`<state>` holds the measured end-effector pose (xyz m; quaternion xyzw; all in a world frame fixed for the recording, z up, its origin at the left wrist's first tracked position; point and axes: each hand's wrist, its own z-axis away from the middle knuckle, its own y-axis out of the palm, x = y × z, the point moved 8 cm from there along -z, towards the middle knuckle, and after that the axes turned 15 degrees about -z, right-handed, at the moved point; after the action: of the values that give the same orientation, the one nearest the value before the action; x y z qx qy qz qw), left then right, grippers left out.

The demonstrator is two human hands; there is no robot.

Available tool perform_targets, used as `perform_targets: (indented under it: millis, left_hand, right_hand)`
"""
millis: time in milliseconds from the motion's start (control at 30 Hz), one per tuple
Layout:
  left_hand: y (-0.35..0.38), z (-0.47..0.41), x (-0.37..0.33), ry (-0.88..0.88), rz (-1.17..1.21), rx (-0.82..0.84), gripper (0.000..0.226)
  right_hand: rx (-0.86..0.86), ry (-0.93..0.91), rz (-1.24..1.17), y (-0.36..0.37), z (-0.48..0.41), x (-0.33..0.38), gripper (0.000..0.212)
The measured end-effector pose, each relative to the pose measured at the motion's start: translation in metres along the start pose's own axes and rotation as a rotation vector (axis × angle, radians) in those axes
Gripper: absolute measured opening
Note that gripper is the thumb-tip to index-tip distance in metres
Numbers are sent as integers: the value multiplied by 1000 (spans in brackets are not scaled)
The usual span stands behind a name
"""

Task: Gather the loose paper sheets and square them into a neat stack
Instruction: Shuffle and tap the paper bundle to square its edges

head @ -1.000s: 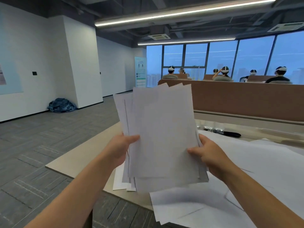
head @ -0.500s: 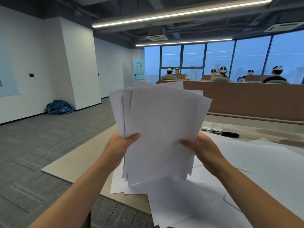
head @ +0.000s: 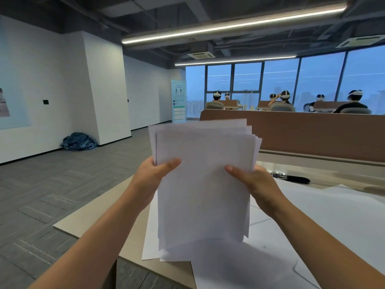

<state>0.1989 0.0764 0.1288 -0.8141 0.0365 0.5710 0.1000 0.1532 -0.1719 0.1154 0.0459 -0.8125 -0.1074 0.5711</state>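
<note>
Behind stack (head: 204,190) — L hand (head: 153,176), R hand (head: 257,183) fingers

No legible text, banner (head: 178,100) print too small

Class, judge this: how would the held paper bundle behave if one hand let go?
Probably floppy: the paper bundle stands upright with left hand and right hand gripping both sides. Sheets likely slip apart; their top edges sit staggered.

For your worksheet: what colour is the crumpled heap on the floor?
The heap is dark blue; head view.
</note>
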Motion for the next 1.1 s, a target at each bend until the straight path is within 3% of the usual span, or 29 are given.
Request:
perform_targets:
  millis: [133, 333, 500, 633, 733, 833, 967, 1100]
  left_hand:
    - [-6, -3, 5, -15, 38, -29, 22]
    - [1, -13, -5, -3, -21, -8, 45]
    - [1, -7, 25, -56, -16, 20, 46]
    - [14, -1, 45, -49, 2, 36, 46]
    - [11, -11, 38, -51, -29, -54, 31]
    - [6, -17, 36, -44, -25, -76, 31]
    - [10, -4, 66, -66, 5, -35, 43]
    - [12, 3, 87, -117, 9, -80, 34]
  right_hand:
    - [13, 0, -78, -1, -3, 0, 46]
    - [55, 37, -179, 11, -9, -2, 55]
    - [120, 86, -139, 0, -6, -31, 62]
    - [67, 191, -167, 2, -1, -55, 55]
    - [-8, 170, -198, 3, -3, -47, 46]
    - [-15, 107, -147, -2, -5, -36, 31]
    - [80, 167, -146, -6, 6, -61, 30]
    - [47, 193, -122, -7, 7, -78, 29]
